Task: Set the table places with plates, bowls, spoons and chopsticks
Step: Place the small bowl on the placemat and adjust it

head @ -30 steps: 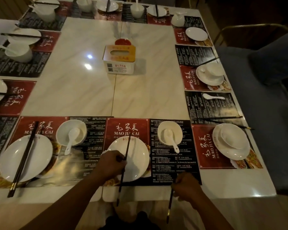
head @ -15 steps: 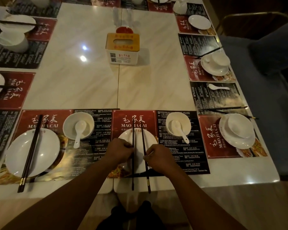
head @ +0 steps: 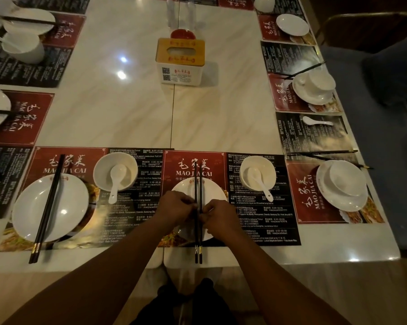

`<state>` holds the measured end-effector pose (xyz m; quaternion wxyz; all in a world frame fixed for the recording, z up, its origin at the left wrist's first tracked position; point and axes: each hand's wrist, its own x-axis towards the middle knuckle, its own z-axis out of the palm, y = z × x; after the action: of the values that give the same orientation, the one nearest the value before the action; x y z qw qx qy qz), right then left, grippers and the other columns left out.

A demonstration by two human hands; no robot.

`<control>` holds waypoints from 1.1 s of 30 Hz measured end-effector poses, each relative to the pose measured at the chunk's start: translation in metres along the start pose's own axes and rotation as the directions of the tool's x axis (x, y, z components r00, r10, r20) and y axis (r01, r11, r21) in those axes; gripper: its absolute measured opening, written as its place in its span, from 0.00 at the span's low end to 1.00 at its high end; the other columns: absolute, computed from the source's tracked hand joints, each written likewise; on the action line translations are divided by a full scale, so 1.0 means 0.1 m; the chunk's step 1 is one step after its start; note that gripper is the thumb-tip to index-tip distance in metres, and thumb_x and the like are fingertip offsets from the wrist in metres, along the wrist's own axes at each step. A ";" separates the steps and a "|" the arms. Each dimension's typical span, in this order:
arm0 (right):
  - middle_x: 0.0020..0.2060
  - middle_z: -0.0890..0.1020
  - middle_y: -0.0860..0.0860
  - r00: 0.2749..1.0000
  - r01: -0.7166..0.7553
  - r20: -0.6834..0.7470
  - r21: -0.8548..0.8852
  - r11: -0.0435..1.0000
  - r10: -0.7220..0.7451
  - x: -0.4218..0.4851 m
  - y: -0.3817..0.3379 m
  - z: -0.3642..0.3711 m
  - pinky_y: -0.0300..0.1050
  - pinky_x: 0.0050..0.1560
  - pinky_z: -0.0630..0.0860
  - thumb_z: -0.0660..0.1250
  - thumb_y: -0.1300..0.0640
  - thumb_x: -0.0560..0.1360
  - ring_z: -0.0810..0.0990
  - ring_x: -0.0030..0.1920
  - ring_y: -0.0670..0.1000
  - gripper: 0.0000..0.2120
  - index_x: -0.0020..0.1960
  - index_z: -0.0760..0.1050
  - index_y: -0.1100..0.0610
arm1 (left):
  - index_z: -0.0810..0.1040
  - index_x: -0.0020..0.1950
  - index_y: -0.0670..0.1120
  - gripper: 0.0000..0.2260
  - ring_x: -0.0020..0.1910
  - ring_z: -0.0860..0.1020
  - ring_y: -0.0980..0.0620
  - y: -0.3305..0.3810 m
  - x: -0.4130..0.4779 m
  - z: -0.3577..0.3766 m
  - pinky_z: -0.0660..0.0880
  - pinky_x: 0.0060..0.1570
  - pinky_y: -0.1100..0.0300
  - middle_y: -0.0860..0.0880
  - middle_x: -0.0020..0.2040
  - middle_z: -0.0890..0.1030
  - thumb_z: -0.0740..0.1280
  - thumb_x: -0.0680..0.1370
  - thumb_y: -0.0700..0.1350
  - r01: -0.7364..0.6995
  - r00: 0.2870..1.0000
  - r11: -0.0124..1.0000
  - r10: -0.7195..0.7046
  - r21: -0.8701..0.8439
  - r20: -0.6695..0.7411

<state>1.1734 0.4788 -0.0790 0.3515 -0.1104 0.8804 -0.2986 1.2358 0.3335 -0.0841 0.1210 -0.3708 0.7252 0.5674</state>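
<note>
- Both hands are down at the middle place setting on the near edge of the table (head: 221, 118), working one pair of black chopsticks (head: 198, 231).
- The left hand (head: 174, 207) comes in from the left, fingertips pinched narrow against the left side of the pair; the right hand (head: 217, 218) mirrors it, fingertips pressed to the right stick.
- The two sticks lie side by side, touching or nearly so, running straight away from the person across the middle plate (head: 186, 186). Their gold-banded butt ends stick out past the red placemat (head: 193, 164) and just over the table's near edge.
- Whether the sticks rest on the plate or are lifted a hair off it cannot be told; the hands hide that spot.
- To the right of that plate sits a white bowl (head: 257, 175) with a white spoon (head: 259, 184) in it, handle pointing toward the person.
- One place to the left is dressed the same way: left plate (head: 50, 207) with left chopsticks (head: 46, 209) laid across it at a slight slant, and left bowl (head: 115, 171) with its spoon inside.
- On the right side, a bowl sits stacked on a plate (head: 343, 186), with loose chopsticks (head: 326, 156) lying on the mat just beyond and a lone spoon (head: 317, 121) farther up.
- A tissue box (head: 180, 62) stands in the centre of the table.
</note>
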 end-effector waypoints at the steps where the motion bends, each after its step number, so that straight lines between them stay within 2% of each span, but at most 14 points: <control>1: 0.38 0.83 0.48 1.000 0.001 0.004 0.012 1.000 -0.001 0.00 -0.01 0.00 0.53 0.41 0.84 0.75 0.55 0.72 0.84 0.38 0.50 0.10 0.39 0.75 0.45 | 0.85 0.50 0.46 0.05 0.45 0.83 0.56 -0.01 0.01 0.00 0.82 0.44 0.61 0.51 0.45 0.84 0.74 0.75 0.41 -0.001 1.000 1.000 0.001 0.000 0.003; 8: 0.40 0.84 0.50 0.999 0.015 0.028 0.062 0.998 -0.017 0.01 0.02 0.01 0.54 0.44 0.84 0.75 0.57 0.72 0.85 0.40 0.50 0.11 0.41 0.75 0.45 | 0.85 0.49 0.48 0.04 0.45 0.83 0.56 0.00 0.01 0.00 0.82 0.47 0.59 0.52 0.45 0.84 0.74 0.75 0.41 -0.005 1.000 1.000 0.005 0.020 0.004; 13: 0.42 0.84 0.49 0.999 0.004 0.041 0.072 0.997 -0.007 0.02 0.01 0.02 0.53 0.46 0.84 0.75 0.57 0.73 0.84 0.42 0.49 0.10 0.43 0.75 0.45 | 0.85 0.48 0.49 0.04 0.43 0.82 0.58 0.02 0.00 -0.01 0.78 0.40 0.66 0.54 0.43 0.83 0.73 0.75 0.42 -0.014 1.000 0.999 0.013 0.040 0.017; 26: 0.40 0.84 0.50 0.999 0.028 0.026 0.079 0.997 -0.030 0.01 0.02 0.02 0.55 0.46 0.83 0.74 0.58 0.73 0.84 0.41 0.50 0.13 0.38 0.74 0.43 | 0.85 0.48 0.48 0.04 0.44 0.83 0.57 0.06 -0.01 -0.02 0.82 0.47 0.60 0.53 0.43 0.84 0.73 0.75 0.41 -0.031 0.999 0.998 0.029 0.050 0.032; 33: 0.41 0.84 0.50 0.999 0.030 0.028 0.064 0.998 -0.032 0.00 0.01 0.01 0.54 0.46 0.83 0.74 0.58 0.73 0.84 0.42 0.50 0.13 0.39 0.74 0.43 | 0.86 0.48 0.48 0.03 0.44 0.82 0.59 0.05 -0.01 -0.02 0.78 0.43 0.66 0.54 0.43 0.84 0.74 0.75 0.43 -0.027 0.999 0.997 0.025 0.076 0.026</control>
<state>1.1735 0.4794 -0.0805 0.3627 -0.1171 0.8635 -0.3302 1.2336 0.3325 -0.0786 0.1367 -0.3494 0.7495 0.5455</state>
